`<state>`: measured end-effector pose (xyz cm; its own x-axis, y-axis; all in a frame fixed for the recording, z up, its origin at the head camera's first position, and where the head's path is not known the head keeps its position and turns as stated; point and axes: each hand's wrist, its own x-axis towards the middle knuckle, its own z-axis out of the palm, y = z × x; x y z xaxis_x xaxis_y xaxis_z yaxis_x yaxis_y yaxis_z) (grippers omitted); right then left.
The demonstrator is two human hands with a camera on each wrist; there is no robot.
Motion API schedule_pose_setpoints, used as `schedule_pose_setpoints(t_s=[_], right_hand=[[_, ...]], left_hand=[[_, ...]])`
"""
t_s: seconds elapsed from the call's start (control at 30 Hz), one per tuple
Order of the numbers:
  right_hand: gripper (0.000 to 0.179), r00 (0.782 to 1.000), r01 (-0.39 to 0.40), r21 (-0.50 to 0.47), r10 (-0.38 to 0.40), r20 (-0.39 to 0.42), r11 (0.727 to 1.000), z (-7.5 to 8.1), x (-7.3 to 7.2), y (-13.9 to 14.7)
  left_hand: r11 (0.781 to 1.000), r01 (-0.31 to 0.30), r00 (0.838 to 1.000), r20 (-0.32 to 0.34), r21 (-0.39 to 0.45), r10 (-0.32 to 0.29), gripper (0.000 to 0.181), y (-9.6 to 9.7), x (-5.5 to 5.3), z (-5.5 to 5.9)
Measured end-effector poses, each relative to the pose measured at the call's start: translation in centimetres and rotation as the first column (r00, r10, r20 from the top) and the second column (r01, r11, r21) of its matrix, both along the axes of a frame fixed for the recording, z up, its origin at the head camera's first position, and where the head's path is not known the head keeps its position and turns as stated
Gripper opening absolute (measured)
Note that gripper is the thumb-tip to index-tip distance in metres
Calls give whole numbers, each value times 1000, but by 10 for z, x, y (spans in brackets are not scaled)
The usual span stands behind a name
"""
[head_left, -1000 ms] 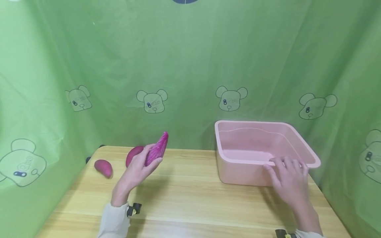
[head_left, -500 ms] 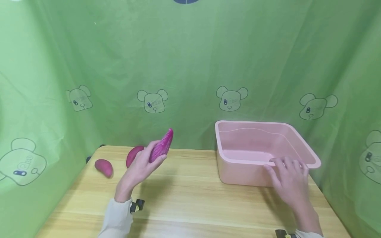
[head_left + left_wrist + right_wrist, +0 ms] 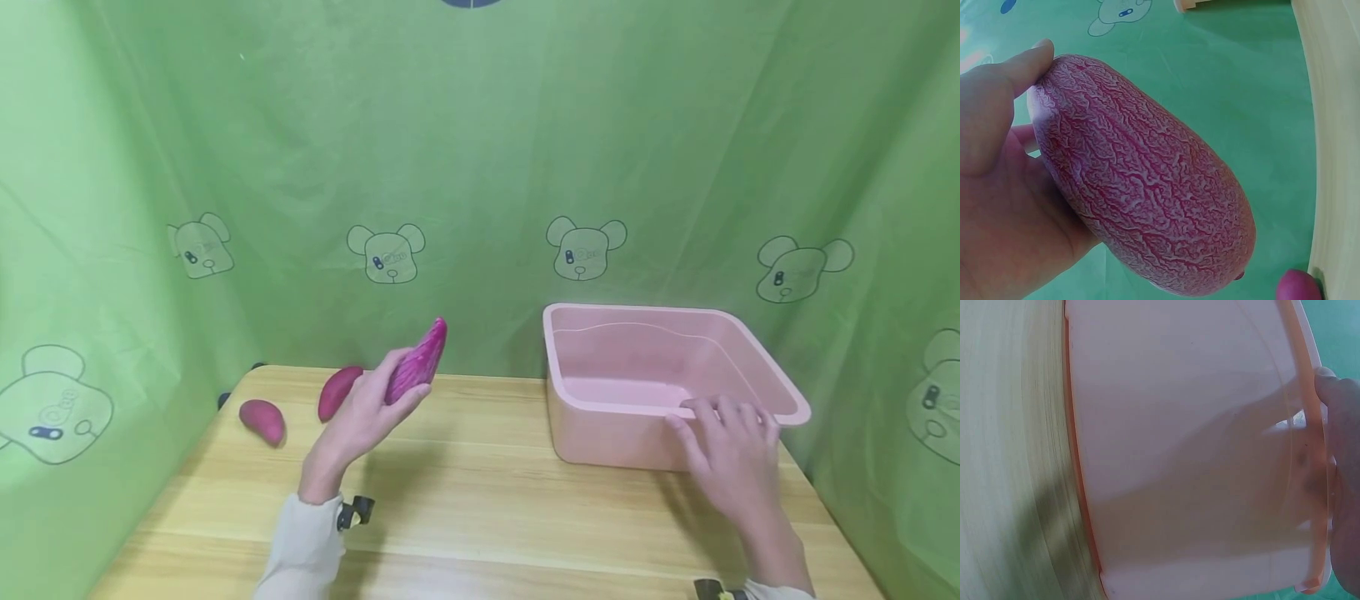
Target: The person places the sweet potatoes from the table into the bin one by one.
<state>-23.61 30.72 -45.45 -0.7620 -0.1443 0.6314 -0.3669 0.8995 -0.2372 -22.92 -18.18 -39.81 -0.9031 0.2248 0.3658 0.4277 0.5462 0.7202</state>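
In the head view, my left hand (image 3: 367, 417) holds a magenta oblong thing (image 3: 417, 362) up over the table's left half, its narrow end pointing up and right. The left wrist view shows net-like wrinkles all over this oblong thing (image 3: 1147, 181) and a small nub at its lower end. The thumb lies along its upper end and the palm against its side. On the right, my right hand (image 3: 738, 458) grips the front rim of a pink plastic bin (image 3: 615, 437), fingers over the rim and thumb outside. The right wrist view has the bin's outer wall (image 3: 1179, 425) up close.
Two smooth purple-red pieces shaped like sweet potatoes lie at the table's back left: one piece (image 3: 262, 422) near the left edge, the other piece (image 3: 337, 393) partly behind my left hand. A green curtain (image 3: 480, 167) with bear-head prints surrounds the wooden table (image 3: 480, 517).
My left hand has moved a little right and up with the magenta oblong thing. The right hand stays on the bin's rim, and the bin has not moved.
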Motion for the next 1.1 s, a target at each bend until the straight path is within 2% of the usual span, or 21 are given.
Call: schedule_pose_setpoints(t_s=[0.23,0.57,1.1], right_hand=[[34,1000,-2,-2,2,-7,1000,-1,0,-1],[34,1000,-1,-2,1,2,1000,-1,-1,0],[34,1000,-2,-7,2,1,1000,-1,-1,-1]], left_hand=[[1000,7,1000,2,-5,-7,52,6,-3,5],[1000,20,1000,5,10,-20,50,12,-4,7],[1000,27,1000,0,-9,-27,52,21,-8,10]])
